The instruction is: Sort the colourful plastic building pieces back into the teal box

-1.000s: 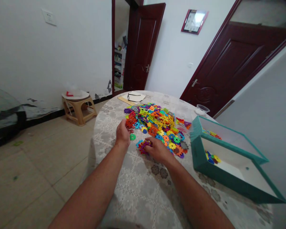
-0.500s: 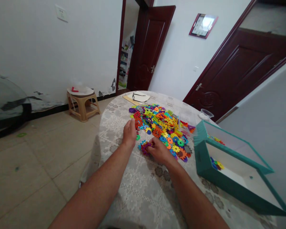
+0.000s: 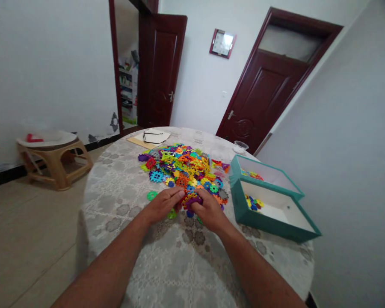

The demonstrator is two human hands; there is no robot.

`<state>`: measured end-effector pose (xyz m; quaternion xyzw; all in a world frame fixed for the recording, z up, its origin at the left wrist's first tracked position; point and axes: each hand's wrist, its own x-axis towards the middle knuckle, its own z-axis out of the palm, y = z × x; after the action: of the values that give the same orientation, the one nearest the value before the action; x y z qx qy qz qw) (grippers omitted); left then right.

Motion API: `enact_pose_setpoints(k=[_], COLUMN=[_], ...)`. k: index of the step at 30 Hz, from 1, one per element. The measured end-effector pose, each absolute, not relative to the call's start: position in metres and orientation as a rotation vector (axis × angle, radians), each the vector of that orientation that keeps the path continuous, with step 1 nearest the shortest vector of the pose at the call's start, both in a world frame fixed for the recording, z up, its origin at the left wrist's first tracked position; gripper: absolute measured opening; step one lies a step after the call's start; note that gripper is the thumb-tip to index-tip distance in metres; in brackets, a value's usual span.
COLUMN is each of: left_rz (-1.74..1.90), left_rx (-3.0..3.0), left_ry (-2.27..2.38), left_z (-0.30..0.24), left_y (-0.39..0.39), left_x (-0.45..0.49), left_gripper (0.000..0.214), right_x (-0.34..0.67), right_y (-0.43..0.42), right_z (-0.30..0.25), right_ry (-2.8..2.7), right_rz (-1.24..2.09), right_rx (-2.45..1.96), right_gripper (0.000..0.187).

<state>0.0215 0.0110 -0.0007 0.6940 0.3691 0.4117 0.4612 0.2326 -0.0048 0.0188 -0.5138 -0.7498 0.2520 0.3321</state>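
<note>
A heap of small colourful plastic snowflake pieces point(image 3: 182, 164) lies on a round table point(image 3: 141, 239) covered with a patterned grey cloth. Both my hands meet at the near edge of the heap. My right hand point(image 3: 208, 209) is closed around a small cluster of joined pieces point(image 3: 191, 199), purple and orange. My left hand point(image 3: 163, 203) lies with its fingers stretched toward the same cluster, fingertips touching it. A single green piece point(image 3: 152, 195) lies apart to the left, and another green piece point(image 3: 171, 214) peeks out under my left hand.
A teal box point(image 3: 244, 209) with a white inside holds a few pieces, its lid point(image 3: 234, 169) behind it. A clear cup point(image 3: 240, 146) and a pair of glasses on paper point(image 3: 152, 137) sit at the far edge. A low stool point(image 3: 53, 160) stands by the left wall.
My left hand has moved from the left side of the heap to join my right hand at the cluster. The camera has swung, so the table now sits more central.
</note>
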Motion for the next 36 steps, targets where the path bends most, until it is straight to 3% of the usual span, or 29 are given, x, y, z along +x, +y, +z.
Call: enact_pose_setpoints(k=[3,7,14,19,29,33,36], left_rz=[0.921,0.846,0.970,1.159,1.102,1.094,1.082], left_rx=[1.601,1.458,1.545,1.551,1.993,2.199,2.351], left_ry=[0.827,0.742,0.956,1.206,1.372,1.329,1.250], left_z=[-0.004,-0.009,-0.010,-0.007,-0.021,-0.029,-0.032], left_y=[0.011,0.010,0.014,0.018,0.020,0.022,0.022], left_x=[0.024,0.026,0.025,0.023,0.026,0.025,0.025], left_gripper=[0.037,0.062,0.042,0.037,0.026,0.021,0.024], right_x=[0.234,0.244,0.323,0.402,0.466,0.454,0.421], right_y=[-0.010,-0.014,0.035,0.096,0.118,0.103,0.073], right_z=[0.019,0.033,0.094,0.127,0.119,0.120,0.111], right_ry=[-1.929,-1.965,-1.773,-1.256,-0.929,-1.006,-1.362], right_rz=[0.718,0.848,0.937,0.796,0.582,0.483,0.512], right_rx=[-1.416,-1.470,-1.523,-1.833,-1.893,-1.785,-1.690], right_gripper=[0.021,0.014,0.025,0.010,0.024,0.029,0.026])
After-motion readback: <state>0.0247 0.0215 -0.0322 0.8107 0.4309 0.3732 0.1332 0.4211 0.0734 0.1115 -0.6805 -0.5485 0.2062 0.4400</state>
